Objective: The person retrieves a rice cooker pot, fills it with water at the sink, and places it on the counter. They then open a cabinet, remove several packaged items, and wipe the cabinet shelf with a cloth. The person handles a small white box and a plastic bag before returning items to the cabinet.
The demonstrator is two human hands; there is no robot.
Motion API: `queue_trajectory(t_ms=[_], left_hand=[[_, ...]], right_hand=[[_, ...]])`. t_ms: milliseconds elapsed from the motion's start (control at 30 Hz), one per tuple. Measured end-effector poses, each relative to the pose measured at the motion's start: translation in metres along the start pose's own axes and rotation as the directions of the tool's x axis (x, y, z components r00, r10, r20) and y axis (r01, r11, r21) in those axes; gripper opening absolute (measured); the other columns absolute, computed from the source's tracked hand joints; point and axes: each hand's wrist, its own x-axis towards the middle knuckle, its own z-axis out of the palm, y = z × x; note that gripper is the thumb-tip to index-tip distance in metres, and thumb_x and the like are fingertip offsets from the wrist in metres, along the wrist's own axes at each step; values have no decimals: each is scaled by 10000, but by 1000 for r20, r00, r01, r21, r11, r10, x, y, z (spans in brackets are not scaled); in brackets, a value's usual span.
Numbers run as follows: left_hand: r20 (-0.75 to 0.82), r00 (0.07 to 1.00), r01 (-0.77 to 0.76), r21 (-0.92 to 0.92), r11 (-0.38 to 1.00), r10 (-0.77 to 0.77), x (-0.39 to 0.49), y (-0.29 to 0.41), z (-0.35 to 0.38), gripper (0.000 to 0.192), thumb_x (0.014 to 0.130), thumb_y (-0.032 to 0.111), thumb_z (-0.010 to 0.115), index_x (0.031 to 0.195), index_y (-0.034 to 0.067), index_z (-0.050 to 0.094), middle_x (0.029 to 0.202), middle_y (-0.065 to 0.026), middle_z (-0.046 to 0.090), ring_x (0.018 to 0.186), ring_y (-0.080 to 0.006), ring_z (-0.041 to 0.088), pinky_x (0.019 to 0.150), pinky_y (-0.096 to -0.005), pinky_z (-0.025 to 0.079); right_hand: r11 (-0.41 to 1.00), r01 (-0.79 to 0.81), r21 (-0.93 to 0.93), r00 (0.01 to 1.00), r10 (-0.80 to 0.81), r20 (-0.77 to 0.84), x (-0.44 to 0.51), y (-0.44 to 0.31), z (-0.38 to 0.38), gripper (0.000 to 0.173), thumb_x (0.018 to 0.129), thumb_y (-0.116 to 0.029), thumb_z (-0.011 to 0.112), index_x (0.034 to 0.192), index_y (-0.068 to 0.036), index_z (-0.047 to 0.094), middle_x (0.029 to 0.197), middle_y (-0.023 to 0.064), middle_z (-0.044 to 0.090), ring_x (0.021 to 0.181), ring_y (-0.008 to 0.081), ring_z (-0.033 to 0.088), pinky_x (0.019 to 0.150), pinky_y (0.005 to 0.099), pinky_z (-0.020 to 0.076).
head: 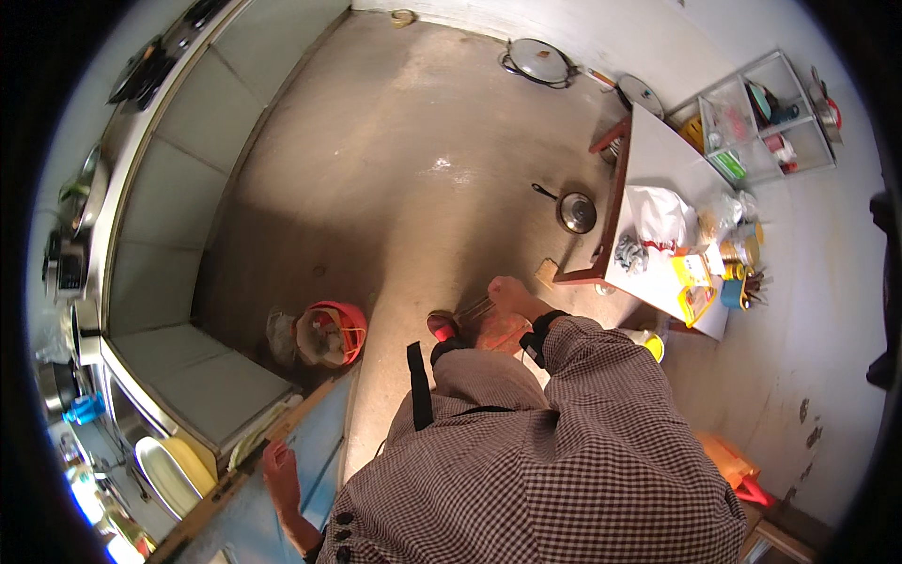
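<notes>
My left hand point(281, 471) hangs in front of a blue door panel point(316, 451) at lower left. Its fingers are loosely bent, and I see nothing in them. At the centre, my right hand point(509, 296) reaches forward with its fingers curled. Whether it holds anything cannot be made out. Just below it lies a red patterned thing point(502, 333), partly covered by my sleeve and leg. Thin dark bars point(475, 307) run beside that hand. My shoe point(442, 326), dark with red, stands on the floor to their left.
A red bucket point(345, 333) lined with a bag stands left. Lidded pans point(578, 213) point(541, 60) rest on the concrete floor point(366, 162). At right, a white-topped table point(652, 166) carries bags and jars. A tiled kitchen counter point(169, 204) runs along the left; a yellow basin point(189, 471) is nearby.
</notes>
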Motion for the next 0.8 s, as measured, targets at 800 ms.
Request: queue_trajectory(t_ms=[800], left_hand=[[282,877,-442,154,883,390,72,-17,-13,346,838,183,606,1128,0,557,1068,-186,597,981,-307,605,832,-395,486]], right_hand=[[808,-469,356,846,527,-82,-242,39,65,245,775,-180,614,963,-25,641,796,160,659,575,239,653,583,357,532]])
